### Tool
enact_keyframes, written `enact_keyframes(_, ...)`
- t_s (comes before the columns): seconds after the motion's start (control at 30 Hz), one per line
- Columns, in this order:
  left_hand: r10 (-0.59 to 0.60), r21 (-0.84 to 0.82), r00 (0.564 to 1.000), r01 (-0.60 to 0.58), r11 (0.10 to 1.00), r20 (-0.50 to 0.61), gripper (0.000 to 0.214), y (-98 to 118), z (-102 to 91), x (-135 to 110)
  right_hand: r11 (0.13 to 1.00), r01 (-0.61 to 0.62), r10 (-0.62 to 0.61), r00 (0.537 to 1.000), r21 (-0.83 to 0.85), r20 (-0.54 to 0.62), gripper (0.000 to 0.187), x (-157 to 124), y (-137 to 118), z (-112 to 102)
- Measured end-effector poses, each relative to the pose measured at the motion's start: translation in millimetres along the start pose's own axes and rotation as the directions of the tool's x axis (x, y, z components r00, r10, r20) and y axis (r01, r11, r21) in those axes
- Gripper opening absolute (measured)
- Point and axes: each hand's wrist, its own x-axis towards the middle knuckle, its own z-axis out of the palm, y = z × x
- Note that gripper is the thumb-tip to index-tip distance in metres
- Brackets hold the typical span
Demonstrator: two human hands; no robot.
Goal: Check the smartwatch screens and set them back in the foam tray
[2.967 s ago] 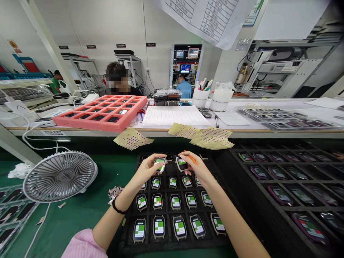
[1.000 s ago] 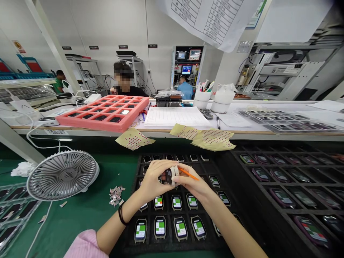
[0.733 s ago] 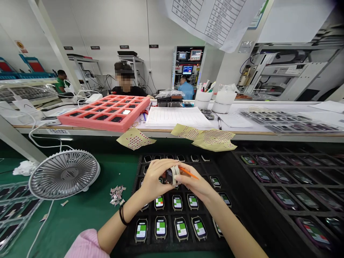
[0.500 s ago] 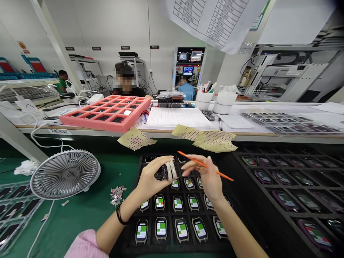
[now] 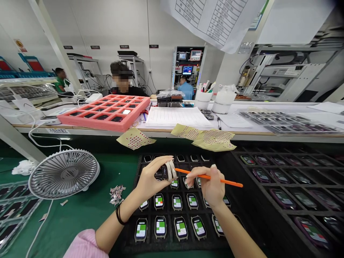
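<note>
Above the tray (image 5: 166, 247), the stick (image 5: 232, 184) lies crosswise along its length, tip pointing left at two watches (image 5: 169, 172) turned on edge. The right grip (image 5: 215, 192) pinches the stick's middle; the left grip (image 5: 148, 180), half spread, clasps both watches.

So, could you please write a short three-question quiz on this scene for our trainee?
1. What colour is the stick in the right hand?
2. True or false: the white pot of pens stands to the left of the pink tray.
3. Fill in the gap: the left hand holds pale-edged ____.

Key:
1. Orange.
2. False; it stands to the right.
3. Watch cases.
</note>
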Motion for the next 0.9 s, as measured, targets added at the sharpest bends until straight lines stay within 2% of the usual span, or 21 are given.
enact_keyframes(0.23,0.022,0.012,1.000,-0.022,1.000,-0.003,0.041,2.8,1.0,-0.8,0.991,0.124,-0.125,0.992,-0.052,-0.011,0.058,-4.6,1.3,0.6)
enact_keyframes(0.53,0.018,0.063,0.999,-0.016,0.998,-0.031,0.039,2.3,3.9,-2.2,0.909,0.306,-0.302,0.952,-0.283,0.058,0.055,-8.9,12.2,-2.0)
enact_keyframes(0.77,0.005,0.032,1.000,-0.005,0.999,-0.003,0.042,1.7,8.3,-3.8,0.943,0.267,-0.263,0.964,-0.201,0.047,0.057,-6.7,3.3,-1.9)
enact_keyframes(0.9,0.015,0.023,1.000,-0.015,1.000,0.007,0.040,3.3,8.7,-3.8,0.954,0.260,-0.248,0.964,-0.147,0.094,0.056,-8.4,-1.1,-0.2)
